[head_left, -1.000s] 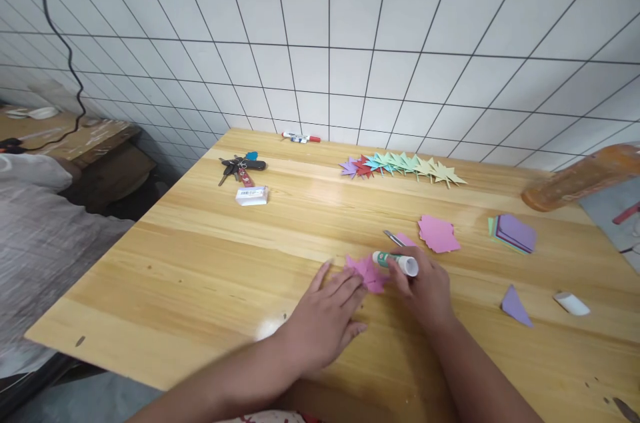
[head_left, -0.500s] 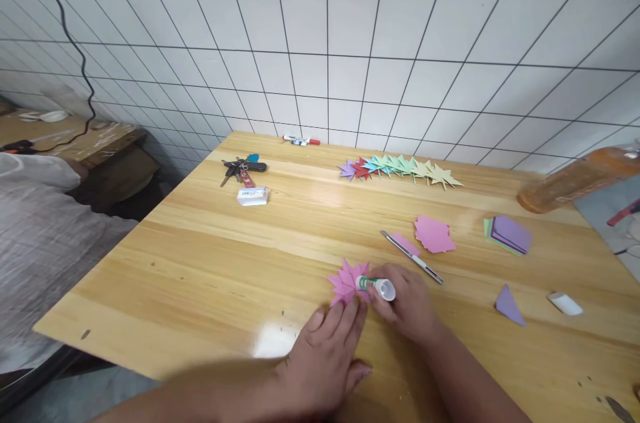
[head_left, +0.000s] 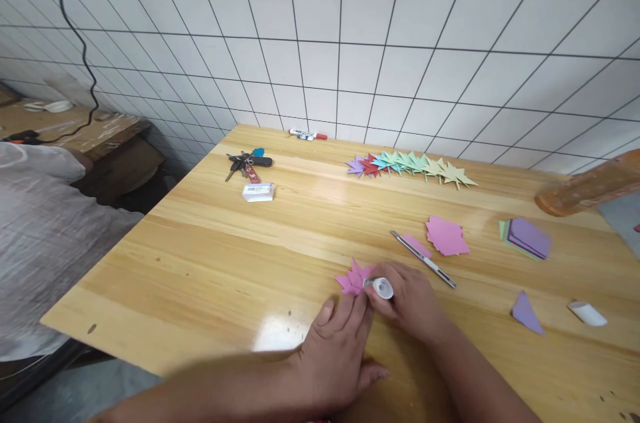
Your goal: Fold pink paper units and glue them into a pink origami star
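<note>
A pink folded-paper leaf point(head_left: 351, 278) with pointed tips lies on the table in front of me. My left hand point(head_left: 336, 355) rests flat, its outstretched fingertips on the leaf's near edge. In my right hand point(head_left: 409, 298) is a white glue stick point(head_left: 383, 288), tilted, with its far end against or just over the leaf; the contact point is hidden by my fingers. Just beyond my right hand lie a utility knife point(head_left: 423, 259), a pink paper strip point(head_left: 418, 246) and a stack of pink paper pieces point(head_left: 447, 236).
Along the back runs a row of coloured paper leaves point(head_left: 413, 164). Coloured paper sheets point(head_left: 530, 238), a purple triangle point(head_left: 527, 313), a white cap point(head_left: 587, 313) and a bottle point(head_left: 590, 184) lie right. Keys point(head_left: 249, 163), a small box point(head_left: 259, 192) and markers point(head_left: 307, 135) lie left. A person's sleeve point(head_left: 55, 243) shows.
The view has shifted slightly, moving most things rightward in the picture. The glue stick has tipped a little over the leaf, and my hands cover more of its right side.
</note>
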Tool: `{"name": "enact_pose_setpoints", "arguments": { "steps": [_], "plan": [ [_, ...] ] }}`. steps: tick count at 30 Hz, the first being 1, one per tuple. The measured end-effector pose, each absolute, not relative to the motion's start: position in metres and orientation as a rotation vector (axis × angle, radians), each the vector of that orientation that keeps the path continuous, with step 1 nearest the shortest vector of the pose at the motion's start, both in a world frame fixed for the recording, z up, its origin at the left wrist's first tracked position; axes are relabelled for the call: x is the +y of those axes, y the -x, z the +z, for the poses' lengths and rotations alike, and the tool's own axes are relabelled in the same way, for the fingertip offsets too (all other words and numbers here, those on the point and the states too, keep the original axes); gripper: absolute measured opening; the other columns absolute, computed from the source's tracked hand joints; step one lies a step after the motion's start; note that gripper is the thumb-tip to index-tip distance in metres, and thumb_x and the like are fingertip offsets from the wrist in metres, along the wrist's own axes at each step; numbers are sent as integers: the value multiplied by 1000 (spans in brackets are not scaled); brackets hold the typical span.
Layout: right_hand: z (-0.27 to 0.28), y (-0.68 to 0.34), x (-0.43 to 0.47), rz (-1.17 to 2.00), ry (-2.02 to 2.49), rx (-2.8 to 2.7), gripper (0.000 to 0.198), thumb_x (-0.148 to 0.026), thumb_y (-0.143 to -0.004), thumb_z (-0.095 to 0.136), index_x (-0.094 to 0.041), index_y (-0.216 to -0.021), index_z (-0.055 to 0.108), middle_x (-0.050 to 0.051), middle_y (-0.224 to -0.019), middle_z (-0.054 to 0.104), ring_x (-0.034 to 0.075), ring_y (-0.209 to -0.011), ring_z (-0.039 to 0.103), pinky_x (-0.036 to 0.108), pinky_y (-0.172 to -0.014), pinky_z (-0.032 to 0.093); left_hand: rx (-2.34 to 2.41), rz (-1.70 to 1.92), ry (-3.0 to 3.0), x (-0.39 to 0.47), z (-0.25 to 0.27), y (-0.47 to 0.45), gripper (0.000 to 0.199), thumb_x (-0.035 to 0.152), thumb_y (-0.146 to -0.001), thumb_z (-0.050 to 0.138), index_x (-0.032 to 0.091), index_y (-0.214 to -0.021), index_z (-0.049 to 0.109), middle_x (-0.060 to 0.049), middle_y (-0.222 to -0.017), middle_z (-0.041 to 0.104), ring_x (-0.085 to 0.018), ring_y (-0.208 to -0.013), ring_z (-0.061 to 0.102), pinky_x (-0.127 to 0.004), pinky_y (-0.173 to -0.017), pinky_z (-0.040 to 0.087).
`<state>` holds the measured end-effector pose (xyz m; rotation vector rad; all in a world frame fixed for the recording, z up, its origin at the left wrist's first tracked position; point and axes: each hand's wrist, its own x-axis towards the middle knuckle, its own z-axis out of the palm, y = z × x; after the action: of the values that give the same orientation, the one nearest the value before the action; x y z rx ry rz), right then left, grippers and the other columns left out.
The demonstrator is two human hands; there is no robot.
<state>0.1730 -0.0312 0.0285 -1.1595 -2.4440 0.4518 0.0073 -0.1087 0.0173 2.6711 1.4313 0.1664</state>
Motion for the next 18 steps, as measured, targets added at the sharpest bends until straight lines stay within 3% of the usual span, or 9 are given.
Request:
{"name": "enact_pose_setpoints", "arguments": {
  "steps": [13,16,18],
  "plan": [
    [25,-172,-28,340,1243,-2353,13,-32,-85,51,-20,-86,55,2,-79,65,18,-73,60,28,-64,41,1399,233,-2783,-104,14,-4,64,56,-88,27,12,-132,40,-12,-134,44,-27,-123,32,-44,-103,13],
    [23,-178,-28,247,1263,-2221,14,-34,-85,52,-20,-87,55,3,-79,66,18,-73,61,27,-65,42,1357,280,-2765,-92,15,1,42,42,-91,35,20,-125,47,-6,-124,53,-22,-117,38,-44,-102,15],
    [24,-184,-28,212,1304,-2104,16,-35,-85,51,-19,-88,55,3,-79,66,17,-71,61,27,-64,43,1312,335,-2708,-82,15,8,23,24,-90,42,26,-107,57,0,-105,61,-17,-106,45,-43,-101,15]
  ]
}}
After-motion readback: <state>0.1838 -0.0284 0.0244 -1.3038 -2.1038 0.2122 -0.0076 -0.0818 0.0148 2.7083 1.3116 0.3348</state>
